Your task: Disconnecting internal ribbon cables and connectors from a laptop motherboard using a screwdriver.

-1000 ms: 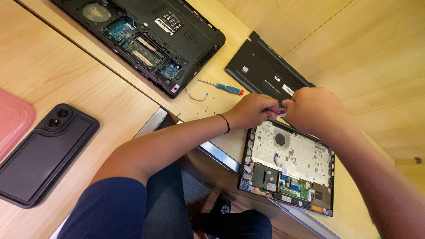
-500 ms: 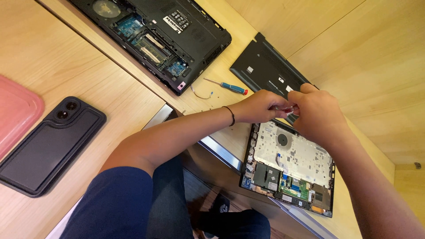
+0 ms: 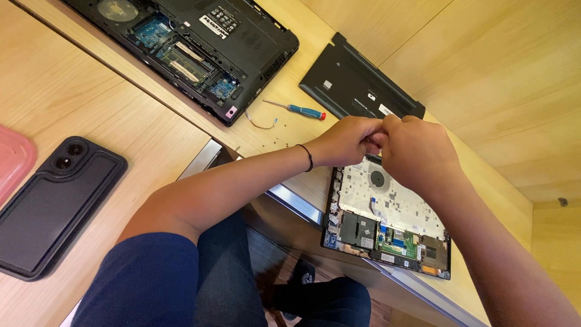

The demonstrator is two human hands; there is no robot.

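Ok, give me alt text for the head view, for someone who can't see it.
Both hands, left hand and right hand, meet fingertip to fingertip over the far edge of an opened small laptop on a wooden desk. Beyond lie its black bottom cover, a blue-handled screwdriver and a larger opened laptop; a black phone lies left.

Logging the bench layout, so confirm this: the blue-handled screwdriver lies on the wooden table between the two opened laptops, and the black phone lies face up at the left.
One thing is wrong: in the head view the black phone lies face down, camera lenses showing. The rest stands: the blue-handled screwdriver lies on the wooden table, between the larger opened laptop and the smaller opened laptop.
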